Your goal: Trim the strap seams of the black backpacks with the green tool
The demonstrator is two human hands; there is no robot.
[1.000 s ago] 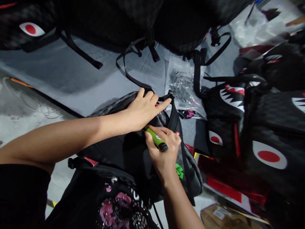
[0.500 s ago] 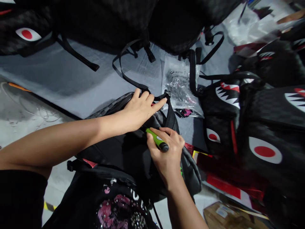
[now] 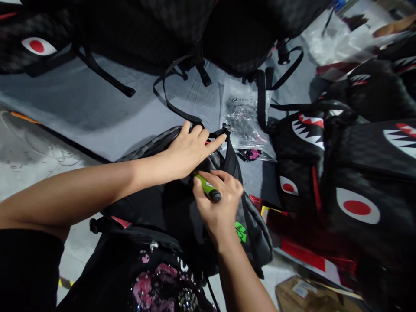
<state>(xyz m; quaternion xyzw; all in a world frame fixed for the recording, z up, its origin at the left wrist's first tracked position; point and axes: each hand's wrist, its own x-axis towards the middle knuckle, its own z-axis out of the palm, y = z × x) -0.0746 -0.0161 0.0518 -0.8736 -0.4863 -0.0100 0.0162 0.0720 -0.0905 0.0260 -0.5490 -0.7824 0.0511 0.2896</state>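
Note:
A black backpack (image 3: 169, 208) lies in front of me on a grey sheet (image 3: 97, 108). My left hand (image 3: 191, 149) rests on its top edge with fingers stretched out flat, the fingertips by the carry handle. Just below it, my right hand (image 3: 216, 203) is closed around a green tool with a black tip (image 3: 208, 190), whose working end is hidden under my left hand against the bag. A green tag (image 3: 241, 232) shows on the bag beside my right wrist.
Several black backpacks with shark teeth and red eyes (image 3: 344, 173) are piled at the right and along the back (image 3: 182, 26). A clear plastic bag of small parts (image 3: 243, 117) lies on the sheet. A cardboard box (image 3: 312, 294) sits at the bottom right. Loose straps (image 3: 165, 95) trail across the sheet.
My right hand with the green tool has shifted slightly left and up toward my left hand. The left hand has stayed on the bag's top edge.

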